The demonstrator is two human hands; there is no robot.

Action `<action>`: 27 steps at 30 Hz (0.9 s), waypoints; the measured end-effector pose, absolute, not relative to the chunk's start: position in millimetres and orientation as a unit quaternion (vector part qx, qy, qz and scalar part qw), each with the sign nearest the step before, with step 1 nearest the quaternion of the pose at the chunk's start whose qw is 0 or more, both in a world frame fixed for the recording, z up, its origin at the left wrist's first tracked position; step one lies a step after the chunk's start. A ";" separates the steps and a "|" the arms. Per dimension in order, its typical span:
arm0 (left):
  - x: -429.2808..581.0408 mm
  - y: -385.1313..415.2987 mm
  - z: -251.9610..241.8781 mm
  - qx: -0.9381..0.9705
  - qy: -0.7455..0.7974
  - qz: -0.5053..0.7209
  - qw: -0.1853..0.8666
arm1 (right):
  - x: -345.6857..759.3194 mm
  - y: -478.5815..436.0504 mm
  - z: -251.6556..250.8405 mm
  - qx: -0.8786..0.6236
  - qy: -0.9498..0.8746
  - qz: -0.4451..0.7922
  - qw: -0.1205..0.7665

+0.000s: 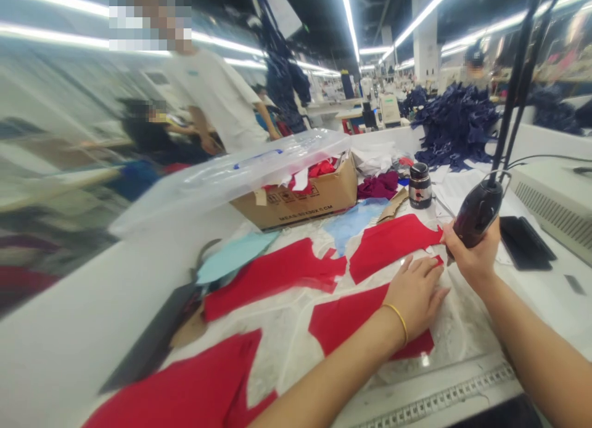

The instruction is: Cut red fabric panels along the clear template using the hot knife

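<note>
My left hand [416,292] lies flat with fingers spread on a red fabric piece [342,320] on the white worktable [546,298]. My right hand [474,258] is wrapped round a dark handheld tool [476,213] that hangs from a cable, its tip down near the edge of another red fabric piece [393,243]. More red pieces lie to the left [272,277] and at the near edge [185,391]. A gold bangle sits on my left wrist.
A cardboard box [300,200] with fabric scraps stands behind, under a clear plastic lid [231,172]. A small dark jar [420,184], light blue pieces [356,221], a black phone [525,240] and a grey machine [555,200] are nearby. People stand at back left; navy fabric piles [456,123] behind.
</note>
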State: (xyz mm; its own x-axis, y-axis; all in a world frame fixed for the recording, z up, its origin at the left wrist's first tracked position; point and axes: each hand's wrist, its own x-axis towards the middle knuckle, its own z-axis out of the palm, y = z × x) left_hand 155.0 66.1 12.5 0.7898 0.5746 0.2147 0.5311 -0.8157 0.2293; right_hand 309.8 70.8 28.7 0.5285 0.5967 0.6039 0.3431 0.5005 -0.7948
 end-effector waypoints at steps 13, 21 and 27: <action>81.8 23.6 -13.4 0.937 0.316 0.144 0.047 | 285.3 31.1 47.7 -0.432 -0.533 0.231 0.689; 72.7 20.5 -38.1 0.929 0.321 0.173 0.068 | 263.5 0.2 47.5 -0.398 -0.549 0.287 0.677; 80.0 25.1 -40.9 0.925 0.325 0.176 0.087 | 261.9 -11.6 47.0 -0.398 -0.574 0.274 0.661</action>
State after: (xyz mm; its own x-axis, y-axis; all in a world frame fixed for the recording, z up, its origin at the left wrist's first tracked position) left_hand 80.0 25.1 -40.9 0.7274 0.6313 0.2689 0.5699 -0.7741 0.2758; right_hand 261.9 -11.6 47.0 0.1908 0.8189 0.5412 0.0937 0.5336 -0.8405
